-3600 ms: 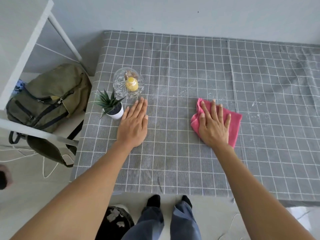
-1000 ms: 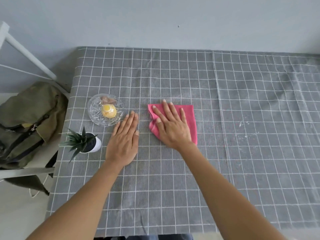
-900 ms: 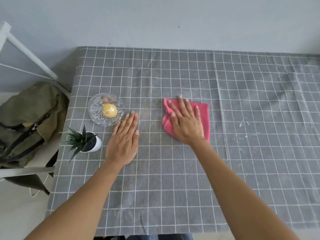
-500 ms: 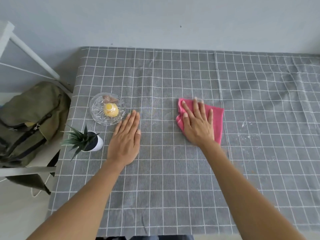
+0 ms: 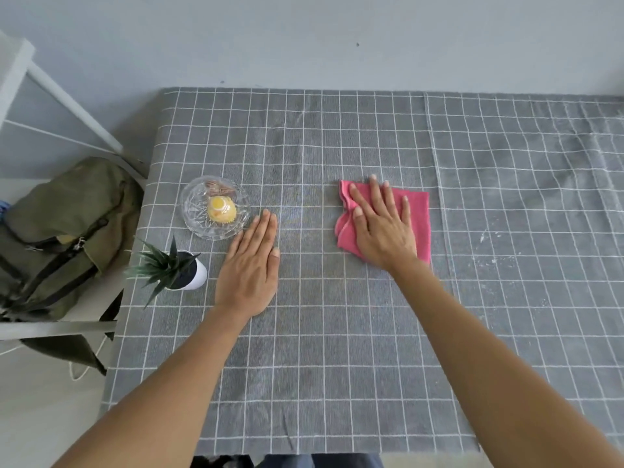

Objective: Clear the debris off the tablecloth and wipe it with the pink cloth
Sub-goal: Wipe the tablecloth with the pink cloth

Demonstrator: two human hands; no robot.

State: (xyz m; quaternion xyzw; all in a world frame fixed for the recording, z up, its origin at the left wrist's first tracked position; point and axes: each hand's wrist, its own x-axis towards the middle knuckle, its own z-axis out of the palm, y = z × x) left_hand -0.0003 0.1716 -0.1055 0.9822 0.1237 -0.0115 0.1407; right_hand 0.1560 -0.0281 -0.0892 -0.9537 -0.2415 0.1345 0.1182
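Observation:
The grey tablecloth with a white grid covers the table. My right hand lies flat with spread fingers, pressing the pink cloth onto the tablecloth near its middle. The cloth's left edge is bunched beside my thumb. My left hand rests palm down on the tablecloth, fingers together, holding nothing. White specks of debris are scattered on the tablecloth to the right of the pink cloth.
A glass dish holding a yellow cupcake stands just left of my left fingertips. A small potted succulent sits at the table's left edge. An olive backpack lies on a white shelf beside the table.
Over the last second my right hand slid the pink cloth to the right, away from my left hand. My left hand has stayed in place.

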